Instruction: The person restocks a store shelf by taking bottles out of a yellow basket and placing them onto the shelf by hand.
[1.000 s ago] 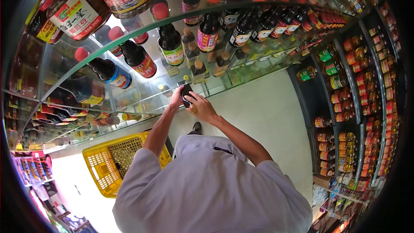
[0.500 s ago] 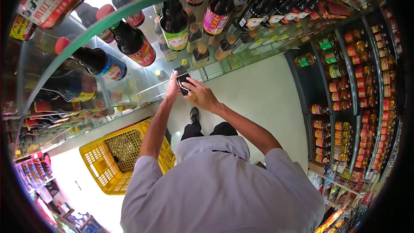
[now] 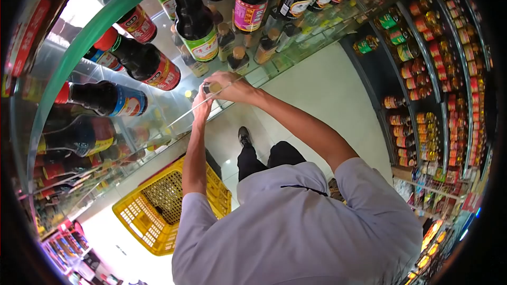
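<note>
My right hand (image 3: pixel 233 86) curls its fingers around a small dark bottle with a tan cap (image 3: pixel 213 87). Its label side is hidden. My left hand (image 3: pixel 203 102) has its fingers closed against the near side of the same bottle. Both hands are at the front edge of a lower glass shelf (image 3: pixel 182 117), partly seen through glass. Close by on that level stand other small tan-capped bottles (image 3: pixel 238 59). Above them, on the upper glass shelf, are a green-labelled dark bottle (image 3: pixel 195 26) and a red-labelled dark bottle (image 3: pixel 150 63).
A yellow plastic crate (image 3: pixel 149 224) stands on the floor at my left. The upper shelf's green glass edge (image 3: pixel 100 24) curves close in front of me. Racks of oil bottles (image 3: pixel 429 79) line the right side. A blue-labelled bottle (image 3: pixel 128 100) lies left of my hands.
Both hands have moved forward with the small bottle, up to the lower shelf. My right hand now covers more of the bottle. The camera view has shifted, so the crate appears further right.
</note>
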Demonstrator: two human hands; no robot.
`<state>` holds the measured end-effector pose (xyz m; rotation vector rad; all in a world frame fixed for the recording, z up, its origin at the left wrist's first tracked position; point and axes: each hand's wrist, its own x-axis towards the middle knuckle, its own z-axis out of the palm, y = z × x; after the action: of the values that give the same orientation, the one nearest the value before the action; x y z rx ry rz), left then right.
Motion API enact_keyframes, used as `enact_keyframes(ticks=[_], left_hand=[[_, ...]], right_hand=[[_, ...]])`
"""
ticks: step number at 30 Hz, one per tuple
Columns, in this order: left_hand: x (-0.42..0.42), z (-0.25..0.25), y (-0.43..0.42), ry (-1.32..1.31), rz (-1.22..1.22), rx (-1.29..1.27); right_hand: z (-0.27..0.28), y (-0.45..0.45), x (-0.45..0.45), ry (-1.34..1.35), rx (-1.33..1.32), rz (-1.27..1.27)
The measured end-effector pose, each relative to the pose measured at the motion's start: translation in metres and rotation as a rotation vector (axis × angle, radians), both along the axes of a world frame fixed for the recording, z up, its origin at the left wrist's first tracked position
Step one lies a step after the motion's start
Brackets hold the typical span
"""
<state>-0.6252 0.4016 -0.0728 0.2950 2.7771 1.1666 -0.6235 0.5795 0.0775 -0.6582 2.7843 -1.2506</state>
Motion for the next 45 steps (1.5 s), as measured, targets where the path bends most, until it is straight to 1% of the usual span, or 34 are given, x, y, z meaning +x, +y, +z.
enact_keyframes(ticks=[2, 3, 5, 6, 10, 12, 14, 17, 19, 23, 25, 27, 29, 31, 32, 34, 35, 37, 41, 45], left_hand=[[-0.002, 0.003, 0.002, -0.061, 0.036, -0.046], [-0.005, -0.008, -0.001, -0.063, 0.022, -0.048], [-0.01, -0.043, -0.013, 0.013, -0.038, -0.137], [-0.01, -0.041, -0.011, -0.036, -0.004, -0.067], [-0.009, -0.033, -0.011, -0.052, 0.004, -0.062], [-0.007, -0.027, -0.008, -0.145, 0.036, -0.047], [-0.005, -0.019, -0.005, -0.114, 0.032, -0.038], [-0.004, -0.031, -0.009, -0.077, 0.031, -0.001], [-0.004, -0.028, -0.008, -0.036, 0.018, -0.044], [-0.005, -0.023, -0.009, -0.092, 0.005, 0.022], [-0.007, -0.029, -0.012, -0.095, 0.0, 0.015], [-0.007, -0.033, -0.013, -0.052, 0.005, 0.089], [-0.007, -0.035, -0.015, -0.059, 0.0, 0.103], [-0.005, -0.018, -0.011, -0.245, 0.034, 0.121], [-0.005, -0.019, -0.011, -0.251, 0.043, 0.12], [-0.004, -0.028, -0.012, 0.013, -0.026, 0.074], [-0.004, -0.031, -0.013, 0.011, -0.021, 0.07], [-0.006, -0.032, -0.013, -0.145, 0.021, 0.088], [-0.007, -0.043, -0.016, -0.155, 0.018, 0.094], [-0.008, -0.032, -0.013, -0.192, 0.038, 0.113]], right_hand=[[0.001, -0.003, -0.007, -0.027, 0.012, -0.037], [0.006, -0.005, -0.009, -0.055, 0.025, -0.059], [0.008, -0.006, -0.017, -0.081, 0.031, -0.062], [0.006, -0.005, -0.021, -0.101, 0.04, -0.049], [0.001, -0.009, -0.031, -0.06, 0.01, -0.045], [0.001, -0.009, -0.034, -0.112, 0.016, -0.054], [0.002, -0.008, -0.035, -0.093, 0.023, -0.044], [0.006, -0.006, -0.035, -0.075, 0.047, -0.009], [0.008, -0.006, -0.035, -0.07, 0.064, 0.009], [0.007, -0.007, -0.035, -0.052, 0.041, -0.016], [0.008, -0.009, -0.038, -0.093, 0.018, -0.006], [0.012, -0.008, -0.04, -0.065, 0.032, -0.009], [0.019, -0.009, -0.04, -0.084, 0.076, -0.006], [0.016, -0.008, -0.041, -0.084, 0.061, 0.007], [0.014, -0.008, -0.041, -0.078, 0.047, 0.016], [0.012, -0.008, -0.041, -0.08, 0.038, 0.022], [0.012, -0.009, -0.04, -0.072, 0.029, 0.019], [0.01, -0.01, -0.04, -0.083, 0.026, 0.014], [0.013, -0.011, -0.038, -0.112, 0.042, 0.0], [0.015, -0.012, -0.035, -0.145, 0.07, -0.026]])
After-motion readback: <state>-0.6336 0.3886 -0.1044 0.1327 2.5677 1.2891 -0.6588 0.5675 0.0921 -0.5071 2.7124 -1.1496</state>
